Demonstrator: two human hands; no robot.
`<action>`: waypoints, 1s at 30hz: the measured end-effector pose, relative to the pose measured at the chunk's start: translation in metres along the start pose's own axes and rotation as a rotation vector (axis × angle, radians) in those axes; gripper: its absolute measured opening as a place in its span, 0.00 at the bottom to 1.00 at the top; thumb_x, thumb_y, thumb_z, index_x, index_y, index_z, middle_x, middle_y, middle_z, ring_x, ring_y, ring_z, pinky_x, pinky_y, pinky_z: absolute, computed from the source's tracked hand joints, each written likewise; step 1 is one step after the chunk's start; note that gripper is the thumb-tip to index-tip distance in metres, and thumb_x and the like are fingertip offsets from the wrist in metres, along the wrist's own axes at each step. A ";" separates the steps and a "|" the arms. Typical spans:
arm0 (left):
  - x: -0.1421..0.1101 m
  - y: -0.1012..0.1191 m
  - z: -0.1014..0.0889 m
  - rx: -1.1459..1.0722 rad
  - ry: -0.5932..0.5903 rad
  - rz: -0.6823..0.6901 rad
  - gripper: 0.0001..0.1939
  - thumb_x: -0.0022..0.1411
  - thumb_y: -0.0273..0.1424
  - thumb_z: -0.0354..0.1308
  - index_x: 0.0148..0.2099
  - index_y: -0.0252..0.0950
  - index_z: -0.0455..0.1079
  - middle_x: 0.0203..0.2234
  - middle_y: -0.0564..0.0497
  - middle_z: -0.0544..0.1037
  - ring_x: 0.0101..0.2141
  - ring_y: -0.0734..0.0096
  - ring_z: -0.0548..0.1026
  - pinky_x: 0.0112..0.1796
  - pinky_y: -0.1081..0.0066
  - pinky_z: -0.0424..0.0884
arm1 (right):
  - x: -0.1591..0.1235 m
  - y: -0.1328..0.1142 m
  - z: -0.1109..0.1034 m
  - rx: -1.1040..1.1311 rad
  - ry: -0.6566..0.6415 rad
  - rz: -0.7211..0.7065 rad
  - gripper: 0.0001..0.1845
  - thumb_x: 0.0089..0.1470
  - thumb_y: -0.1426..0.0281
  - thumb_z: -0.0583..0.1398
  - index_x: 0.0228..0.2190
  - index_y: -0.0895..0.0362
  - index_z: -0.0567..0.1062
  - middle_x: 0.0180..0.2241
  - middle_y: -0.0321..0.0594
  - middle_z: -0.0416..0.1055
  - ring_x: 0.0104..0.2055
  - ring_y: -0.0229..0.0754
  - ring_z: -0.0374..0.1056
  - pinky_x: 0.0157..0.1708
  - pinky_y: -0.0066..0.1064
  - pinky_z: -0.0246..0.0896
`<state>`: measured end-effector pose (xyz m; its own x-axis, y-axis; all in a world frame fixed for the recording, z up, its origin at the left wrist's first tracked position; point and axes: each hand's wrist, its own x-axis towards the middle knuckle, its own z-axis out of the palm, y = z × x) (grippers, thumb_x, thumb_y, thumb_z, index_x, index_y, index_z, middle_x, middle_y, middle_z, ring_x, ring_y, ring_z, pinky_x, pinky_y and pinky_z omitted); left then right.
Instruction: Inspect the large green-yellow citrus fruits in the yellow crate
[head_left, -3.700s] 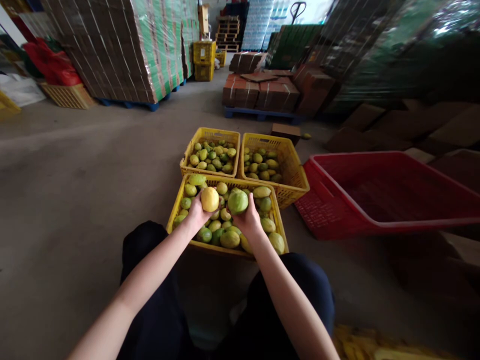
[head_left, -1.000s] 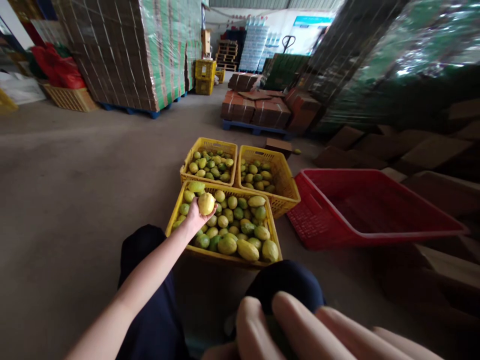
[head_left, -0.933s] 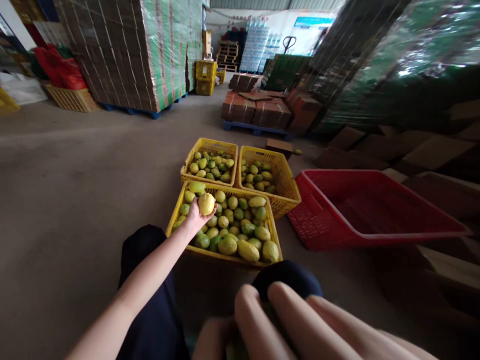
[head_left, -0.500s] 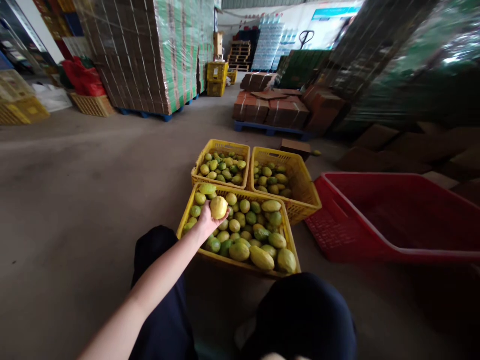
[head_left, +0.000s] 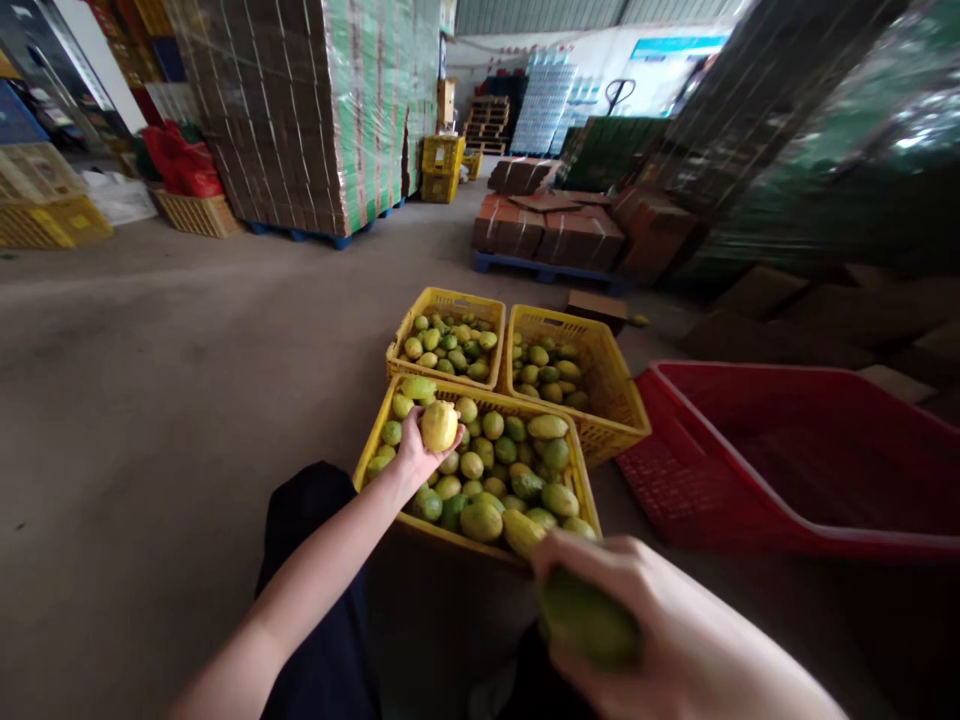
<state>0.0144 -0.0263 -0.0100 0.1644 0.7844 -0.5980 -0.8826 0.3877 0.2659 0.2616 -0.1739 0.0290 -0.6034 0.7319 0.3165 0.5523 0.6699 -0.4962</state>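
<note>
Left hand (head_left: pixel 415 452): closed round yellow fruit (head_left: pixel 439 426), above near yellow crate (head_left: pixel 373 452) of fruit. Right hand (head_left: pixel 660 630): close to camera, gripping green fruit (head_left: pixel 589 622).

- Both forearms are bare from the frame's lower edge up to the wrists; no sleeve shows on either.
- The left hand (head_left: pixel 415 455), at centre frame, wears no glove, ring or watch.
- The right hand (head_left: pixel 660 640), large and slightly blurred at lower right, is likewise ungloved.
- Dark navy trousers (head_left: pixel 315 590) cover both legs at lower centre, plain fabric with no visible markings.
</note>
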 end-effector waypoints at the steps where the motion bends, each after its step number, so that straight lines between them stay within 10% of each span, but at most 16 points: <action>1: -0.002 0.000 0.001 -0.006 -0.002 0.000 0.23 0.71 0.34 0.46 0.60 0.31 0.73 0.28 0.44 0.80 0.26 0.63 0.79 0.27 0.69 0.76 | 0.033 0.006 -0.005 0.154 0.038 0.098 0.08 0.51 0.63 0.66 0.35 0.47 0.76 0.26 0.33 0.76 0.22 0.41 0.68 0.21 0.31 0.65; 5: -0.006 -0.008 0.003 -0.003 -0.010 0.016 0.18 0.70 0.31 0.48 0.50 0.31 0.77 0.26 0.45 0.79 0.24 0.65 0.77 0.25 0.71 0.74 | 0.103 0.041 0.026 0.540 0.733 0.475 0.13 0.48 0.55 0.66 0.31 0.48 0.72 0.31 0.35 0.75 0.35 0.48 0.73 0.33 0.36 0.68; 12: -0.002 -0.033 0.001 0.137 -0.068 0.123 0.18 0.71 0.27 0.49 0.30 0.35 0.75 0.23 0.49 0.77 0.23 0.71 0.75 0.28 0.74 0.70 | 0.109 0.056 0.088 1.121 0.744 0.562 0.14 0.51 0.52 0.60 0.29 0.50 0.69 0.31 0.36 0.72 0.39 0.49 0.73 0.43 0.39 0.70; 21: -0.006 -0.043 -0.001 0.344 -0.283 0.300 0.16 0.61 0.21 0.53 0.23 0.35 0.74 0.24 0.48 0.80 0.31 0.69 0.79 0.35 0.76 0.72 | 0.108 0.063 0.096 1.229 0.777 0.486 0.11 0.50 0.56 0.61 0.28 0.51 0.74 0.33 0.37 0.72 0.41 0.47 0.72 0.49 0.38 0.67; 30: 0.008 -0.043 -0.001 0.182 -0.166 0.119 0.11 0.66 0.32 0.56 0.39 0.34 0.79 0.33 0.46 0.83 0.36 0.61 0.81 0.38 0.67 0.76 | 0.108 0.069 0.092 1.728 0.721 0.609 0.13 0.49 0.64 0.64 0.37 0.53 0.81 0.37 0.37 0.81 0.42 0.49 0.77 0.43 0.39 0.75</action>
<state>0.0535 -0.0372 -0.0270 0.1477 0.8926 -0.4260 -0.8086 0.3570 0.4676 0.1816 -0.0599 -0.0460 -0.0294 0.9834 -0.1791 -0.7640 -0.1377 -0.6304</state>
